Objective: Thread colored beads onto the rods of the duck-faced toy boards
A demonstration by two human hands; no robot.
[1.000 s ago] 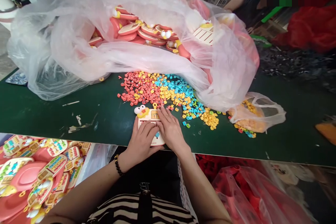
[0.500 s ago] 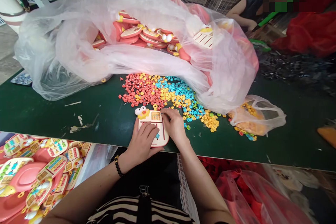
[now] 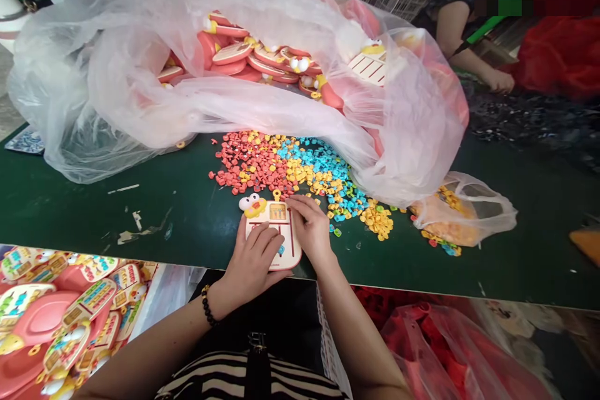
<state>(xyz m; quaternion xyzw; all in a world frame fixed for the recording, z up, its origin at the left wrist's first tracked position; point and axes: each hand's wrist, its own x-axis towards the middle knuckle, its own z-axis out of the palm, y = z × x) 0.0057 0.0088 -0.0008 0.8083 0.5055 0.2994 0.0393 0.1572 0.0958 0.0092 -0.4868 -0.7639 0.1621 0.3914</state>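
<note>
A small cream and pink toy board (image 3: 281, 219) with a yellow duck face lies at the near edge of the green table (image 3: 70, 200). My left hand (image 3: 253, 256) rests flat on the board's lower part, fingers stretched over it. My right hand (image 3: 312, 228) sits at the board's right edge, fingers curled and pinched against its upper right corner; what they hold is too small to make out. Just beyond lies a loose heap of small red, yellow and blue beads (image 3: 290, 165).
A large clear plastic bag (image 3: 140, 87) of pink toy boards fills the table's far side. A small bag of orange beads (image 3: 464, 212) lies at right. Finished boards (image 3: 60, 319) pile up at lower left. Another person's arm (image 3: 473, 62) works at the far right.
My right hand has drawn back from lying flat on the board to its right edge, uncovering the board's rails. My left hand has stayed on the board.
</note>
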